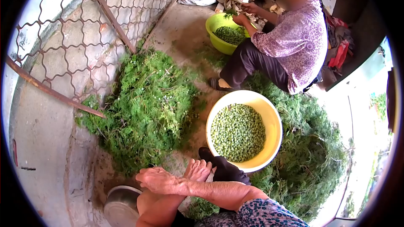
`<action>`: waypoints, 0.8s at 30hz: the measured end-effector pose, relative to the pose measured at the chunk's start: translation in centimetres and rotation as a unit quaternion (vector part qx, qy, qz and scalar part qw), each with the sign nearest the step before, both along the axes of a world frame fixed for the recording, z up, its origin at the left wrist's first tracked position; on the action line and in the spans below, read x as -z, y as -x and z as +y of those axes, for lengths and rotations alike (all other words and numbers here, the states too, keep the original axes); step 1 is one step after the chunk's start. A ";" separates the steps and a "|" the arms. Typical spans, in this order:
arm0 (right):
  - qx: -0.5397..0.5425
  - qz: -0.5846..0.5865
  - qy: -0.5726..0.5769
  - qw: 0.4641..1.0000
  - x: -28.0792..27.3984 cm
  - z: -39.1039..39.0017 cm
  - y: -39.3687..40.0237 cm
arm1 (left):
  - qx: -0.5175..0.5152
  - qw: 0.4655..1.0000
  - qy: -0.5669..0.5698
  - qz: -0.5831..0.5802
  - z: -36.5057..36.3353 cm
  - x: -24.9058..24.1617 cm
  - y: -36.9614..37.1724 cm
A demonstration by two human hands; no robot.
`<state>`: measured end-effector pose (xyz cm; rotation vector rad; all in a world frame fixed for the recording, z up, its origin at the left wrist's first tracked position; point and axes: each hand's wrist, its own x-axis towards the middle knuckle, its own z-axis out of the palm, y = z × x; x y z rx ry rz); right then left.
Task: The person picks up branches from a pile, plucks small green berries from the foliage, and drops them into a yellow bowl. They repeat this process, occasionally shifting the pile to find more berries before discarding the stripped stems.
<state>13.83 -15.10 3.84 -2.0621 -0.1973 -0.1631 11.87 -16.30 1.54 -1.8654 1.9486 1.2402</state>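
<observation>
My forearms cross low in the view, the right one lying over the left. My right hand point(159, 180) is at the left of the crossing, fingers curled in, with nothing visible in it. Beyond my right wrist, my left hand point(197, 170) has its fingers bent together and shows nothing held. Just past it is a dark shoe point(205, 154). A yellow basin point(273, 132) of small round green cones point(238, 133) stands ahead and to the right of my hands. Cut green conifer branches point(147, 109) lie heaped ahead of my right hand.
Another person point(294, 42) sits at upper right, holding a green sprig point(229, 13) over a yellow-green basin point(214, 41) of green cones. More branches point(313, 151) lie at right. A metal pot point(120, 206) stands at lower left. Wire mesh point(80, 38) lines the left wall.
</observation>
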 end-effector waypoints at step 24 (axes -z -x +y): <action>-0.052 0.096 0.066 0.992 -0.3 0.1 -0.1 | 0.027 0.999 0.011 -0.017 0.3 0.9 -0.4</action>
